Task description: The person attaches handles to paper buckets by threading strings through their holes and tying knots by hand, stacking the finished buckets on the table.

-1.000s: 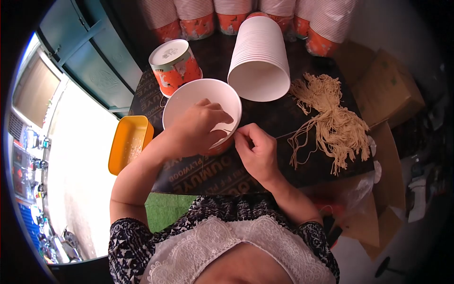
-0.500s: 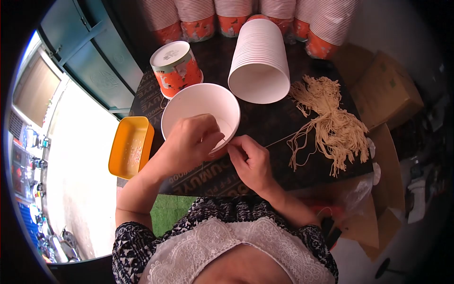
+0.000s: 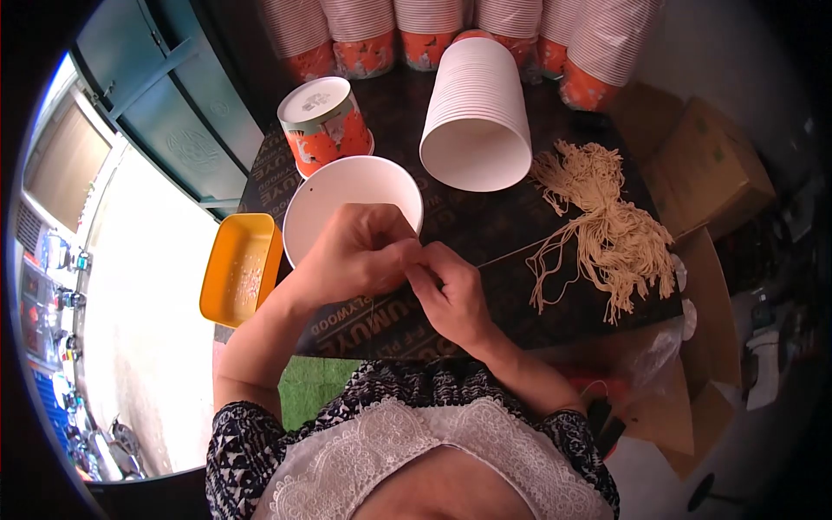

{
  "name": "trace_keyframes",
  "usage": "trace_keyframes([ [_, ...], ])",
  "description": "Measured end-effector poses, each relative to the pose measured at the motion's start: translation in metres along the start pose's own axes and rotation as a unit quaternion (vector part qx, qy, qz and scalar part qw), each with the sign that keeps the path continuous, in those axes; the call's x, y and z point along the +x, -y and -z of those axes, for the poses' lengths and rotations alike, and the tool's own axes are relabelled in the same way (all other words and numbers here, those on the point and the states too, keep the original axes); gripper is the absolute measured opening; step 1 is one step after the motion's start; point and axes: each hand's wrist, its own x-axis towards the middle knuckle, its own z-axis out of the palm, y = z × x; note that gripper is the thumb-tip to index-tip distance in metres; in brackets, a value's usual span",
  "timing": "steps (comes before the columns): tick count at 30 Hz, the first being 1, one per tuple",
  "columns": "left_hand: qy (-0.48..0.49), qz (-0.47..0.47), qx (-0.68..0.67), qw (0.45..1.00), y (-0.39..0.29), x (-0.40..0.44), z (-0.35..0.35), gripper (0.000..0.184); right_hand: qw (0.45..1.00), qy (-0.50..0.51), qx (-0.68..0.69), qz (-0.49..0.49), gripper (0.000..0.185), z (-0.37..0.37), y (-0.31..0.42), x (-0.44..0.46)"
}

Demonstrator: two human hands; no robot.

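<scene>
My left hand (image 3: pixel 368 251) is closed in a pinch in front of a white-lined paper bucket (image 3: pixel 325 195), hiding part of its mouth. A small dark hole shows in the bucket's inner wall. Fingertips of my right hand (image 3: pixel 452 295) meet those of my left and pinch a thin string (image 3: pixel 511 254). This string runs right to a loose bundle of beige strings (image 3: pixel 611 225) on the dark table. A thin end hangs below my left hand, whose fingers seem closed on the same string; the exact grip is hidden.
An orange patterned bucket (image 3: pixel 325 130) stands upside down behind the open one. Nested white buckets (image 3: pixel 477 104) lie on their side, mouth toward me. Wrapped bucket stacks (image 3: pixel 429 35) line the back. A yellow tray (image 3: pixel 217 303) with small bits sits left; cardboard boxes (image 3: pixel 706 165) are at right.
Both hands have come together at the fingertips; my left hand has come out of the bucket's mouth. The bucket has shifted slightly left.
</scene>
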Motion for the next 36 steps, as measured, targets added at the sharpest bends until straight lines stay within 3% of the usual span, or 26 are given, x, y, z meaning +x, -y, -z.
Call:
trace_keyframes([
  [4, 0.020, 0.049, 0.084, 0.995, 0.003, 0.007, 0.009, 0.006, 0.994, 0.054, 0.046, -0.080, 0.007, 0.018, 0.018, 0.007],
  [6, 0.023, 0.028, 0.109, 0.993, 0.005, 0.010, 0.011, 0.008, 0.984, 0.088, 0.080, -0.129, 0.009, 0.036, 0.029, 0.013],
  [10, 0.003, -0.048, 0.103, 0.993, 0.012, 0.016, 0.010, 0.014, 0.988, 0.086, 0.074, -0.102, 0.013, 0.053, 0.046, 0.032],
  [19, 0.028, -0.038, 0.056, 0.997, 0.009, 0.018, 0.012, 0.014, 0.992, 0.075, 0.048, -0.088, 0.013, 0.051, 0.037, 0.055],
  [25, 0.024, -0.018, 0.035, 0.999, 0.014, 0.025, 0.010, 0.014, 0.988, 0.102, 0.073, -0.090, 0.011, 0.044, 0.039, 0.060],
  [28, 0.018, 0.001, 0.026, 0.999, 0.016, 0.027, 0.012, 0.013, 0.984, 0.065, 0.134, -0.094, 0.009, 0.044, 0.035, 0.059],
  [31, 0.051, 0.029, -0.009, 0.998, 0.009, 0.026, 0.016, 0.009, 0.993, 0.062, 0.070, -0.079, 0.007, 0.054, 0.030, 0.053],
  [34, 0.031, 0.013, -0.003, 0.999, 0.011, 0.027, 0.011, 0.010, 0.990, 0.053, -0.127, 0.027, 0.009, 0.054, 0.030, 0.046],
  [36, 0.023, 0.000, 0.030, 0.999, 0.011, 0.027, 0.010, 0.012, 0.990, 0.034, -0.133, 0.032, 0.015, 0.048, 0.027, 0.042],
])
